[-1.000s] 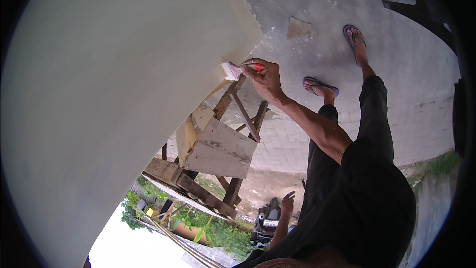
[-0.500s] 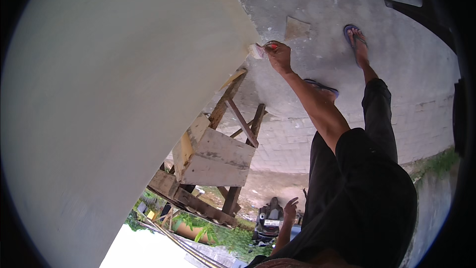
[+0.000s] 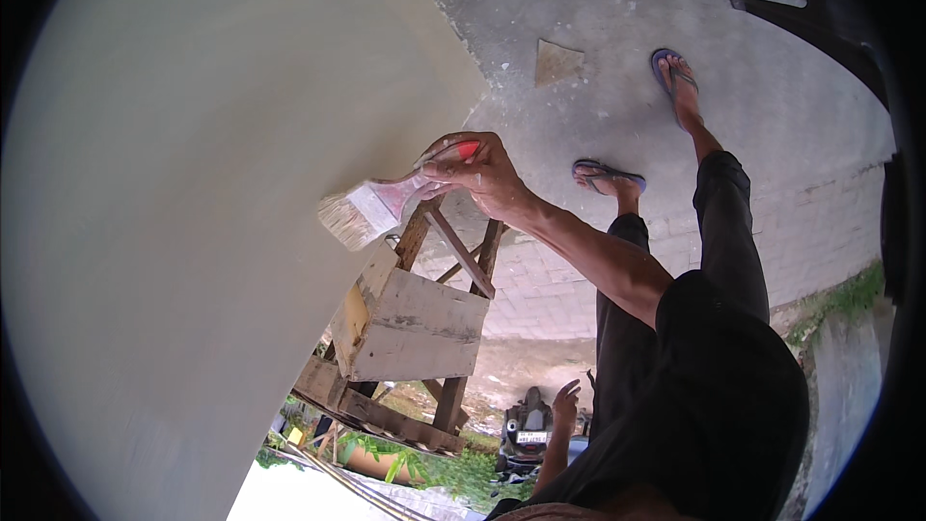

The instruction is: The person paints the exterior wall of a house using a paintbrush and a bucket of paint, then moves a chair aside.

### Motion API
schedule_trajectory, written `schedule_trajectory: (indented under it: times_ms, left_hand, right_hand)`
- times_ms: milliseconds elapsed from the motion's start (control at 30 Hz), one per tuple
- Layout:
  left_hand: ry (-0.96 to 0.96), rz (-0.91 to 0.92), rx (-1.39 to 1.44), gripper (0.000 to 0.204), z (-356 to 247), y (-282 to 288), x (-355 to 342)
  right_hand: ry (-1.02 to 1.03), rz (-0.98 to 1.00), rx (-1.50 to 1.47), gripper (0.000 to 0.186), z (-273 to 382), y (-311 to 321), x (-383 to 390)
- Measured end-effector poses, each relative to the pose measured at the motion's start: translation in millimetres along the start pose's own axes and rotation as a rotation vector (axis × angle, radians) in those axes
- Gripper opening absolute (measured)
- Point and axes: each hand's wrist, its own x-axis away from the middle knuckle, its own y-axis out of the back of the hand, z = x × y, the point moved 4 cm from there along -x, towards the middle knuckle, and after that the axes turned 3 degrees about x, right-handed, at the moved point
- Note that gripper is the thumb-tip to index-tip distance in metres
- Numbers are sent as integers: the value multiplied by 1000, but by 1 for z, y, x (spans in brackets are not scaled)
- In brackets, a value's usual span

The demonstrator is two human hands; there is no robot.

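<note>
A person in a black short-sleeved shirt and dark trousers grips a flat paintbrush with pale bristles, a white-smeared band and a red-ended handle in the right hand, its fingers closed around the handle. The brush is at a broad, smooth, pale grey-cream wall, near the wall's edge, with the bristles pointing away from the person; whether their tips press on the surface cannot be told. The left hand hangs free near the body, fingers loosely parted. Below the brush in the view stands a rough brown wooden frame of posts and braces, bearing a weathered, whitish wooden panel. The feet, in dark blue flip-flops, stand apart on a grey concrete floor flecked with white, near a flat, light-brown, angular scrap. In the background, a dark motorcycle stands near leafy green plants.
</note>
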Motion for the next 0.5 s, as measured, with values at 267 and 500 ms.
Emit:
schedule_trajectory:
  times_ms: [267, 500]
  left_hand:
    - [260, -40, 201, 39, 40, -30, 0]
    - [282, -65, 235, 43, 40, -30, 9]
  right_hand:
    - [60, -562, 460, 10, -65, 302, -50]
    - [279, -440, 942, 6, -60, 184, -45]
